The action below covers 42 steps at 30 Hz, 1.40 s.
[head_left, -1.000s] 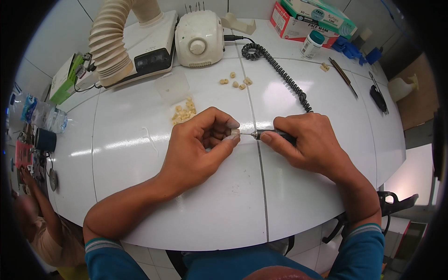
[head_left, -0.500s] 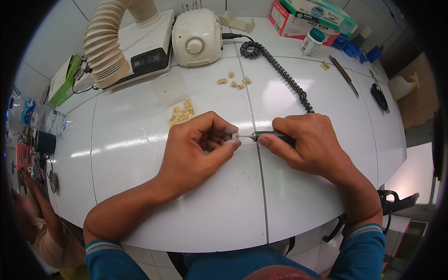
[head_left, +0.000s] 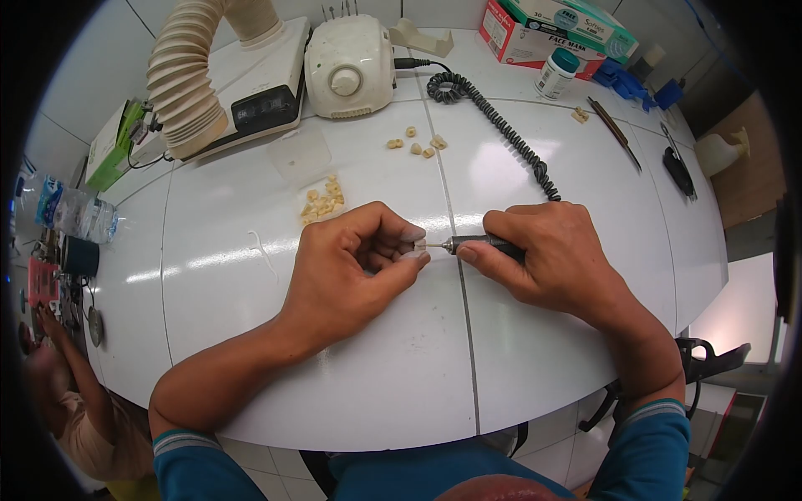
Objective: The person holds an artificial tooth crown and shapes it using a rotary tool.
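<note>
Pale and tiny, a piece (head_left: 420, 245) is sitting between the thumb and fingers of the left hand (head_left: 344, 263), which is pinching it above the white counter (head_left: 401, 359). The right hand (head_left: 555, 255) is gripping a dark handpiece (head_left: 483, 240), and its thin metal bit (head_left: 436, 245) is pointing at the piece; whether the two are touching is hard to tell. If the bit is spinning, which the view is not showing, it could be catching an edge and twisting the piece loose, because so little surface is giving hold. A slip of the right hand could be driving the bit into the left fingers, since they are resting so near it. Snagging, the coiled cord (head_left: 510, 134) could be tugging the handpiece sideways. Once dropped, the piece could be mixing with the loose pieces (head_left: 416, 149) lying beyond.
</note>
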Motion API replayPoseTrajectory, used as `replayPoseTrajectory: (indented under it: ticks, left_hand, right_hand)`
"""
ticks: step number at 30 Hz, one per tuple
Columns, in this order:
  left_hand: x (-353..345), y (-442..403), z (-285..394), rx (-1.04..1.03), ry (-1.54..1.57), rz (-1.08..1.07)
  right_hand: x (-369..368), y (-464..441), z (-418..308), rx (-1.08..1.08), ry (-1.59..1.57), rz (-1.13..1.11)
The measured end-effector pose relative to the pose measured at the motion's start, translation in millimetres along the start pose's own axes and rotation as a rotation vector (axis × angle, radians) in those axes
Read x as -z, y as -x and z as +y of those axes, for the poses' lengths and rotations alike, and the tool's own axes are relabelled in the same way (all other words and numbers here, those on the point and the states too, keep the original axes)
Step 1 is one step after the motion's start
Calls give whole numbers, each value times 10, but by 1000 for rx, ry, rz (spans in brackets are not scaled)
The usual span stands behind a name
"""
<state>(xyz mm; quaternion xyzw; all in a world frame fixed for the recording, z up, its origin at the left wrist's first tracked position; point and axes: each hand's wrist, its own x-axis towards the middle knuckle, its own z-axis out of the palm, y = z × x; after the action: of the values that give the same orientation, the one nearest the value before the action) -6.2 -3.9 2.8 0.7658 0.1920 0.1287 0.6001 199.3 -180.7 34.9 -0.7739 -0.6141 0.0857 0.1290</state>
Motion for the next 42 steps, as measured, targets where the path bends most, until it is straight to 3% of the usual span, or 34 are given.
replayPoseTrajectory:
  ticks: [42]
  left_hand:
    - [-30, -4, 27, -15, -103, 1]
  right_hand:
    - [13, 10, -37, 1, 40, -24]
